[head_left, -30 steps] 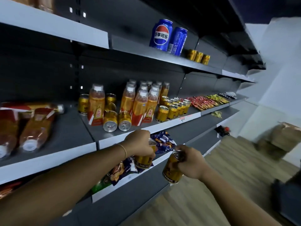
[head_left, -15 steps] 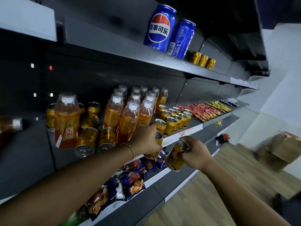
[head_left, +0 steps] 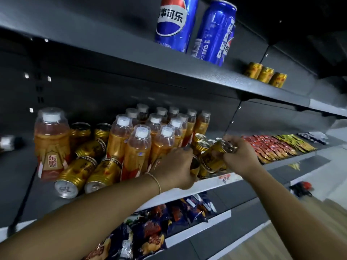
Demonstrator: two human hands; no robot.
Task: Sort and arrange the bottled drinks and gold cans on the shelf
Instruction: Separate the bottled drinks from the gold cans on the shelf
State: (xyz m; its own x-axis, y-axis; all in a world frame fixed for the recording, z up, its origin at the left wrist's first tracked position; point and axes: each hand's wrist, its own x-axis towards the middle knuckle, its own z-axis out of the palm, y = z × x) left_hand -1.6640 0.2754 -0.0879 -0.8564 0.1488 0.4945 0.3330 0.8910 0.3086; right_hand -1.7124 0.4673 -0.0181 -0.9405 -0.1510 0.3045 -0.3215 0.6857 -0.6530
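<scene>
- At the far left edge of the middle shelf (head_left: 206, 185), a bottle (head_left: 8, 142) lies on its side, too blurred to read.
- Near it a lone orange bottle (head_left: 51, 145) stands upright with a white cap on.
- Just right of that, two standing gold cans (head_left: 80, 131) sit at the back. In front of them three toppled gold cans (head_left: 75, 177) lie on their sides, one resting above the other two.
- A block of orange bottles (head_left: 142, 147) stands upright in close rows.
- On the shelf below lie dark blue snack bags (head_left: 155, 229).
- The left hand (head_left: 175, 166), with a thin bracelet at the wrist, is at the block's front right corner. Its fingers are curled round a small gold can (head_left: 194, 166), which the hand mostly hides. I cannot tell whether its base touches the shelf.
- On the upper shelf stand two blue cola cans (head_left: 174, 25).
- A cluster of upright gold cans (head_left: 201, 142) stands just beside the bottles, behind both hands.
- The right hand (head_left: 239, 156) has its fingers clamped on the top end of a tilted gold can (head_left: 213, 156). The can is held over the shelf's front edge, with its base pointing down towards the left hand's can.
- Three more gold cans (head_left: 265, 75) sit on the upper shelf.
- Red packets (head_left: 262, 149), then yellow-green packets (head_left: 293, 141), lie in rows on the middle shelf.
</scene>
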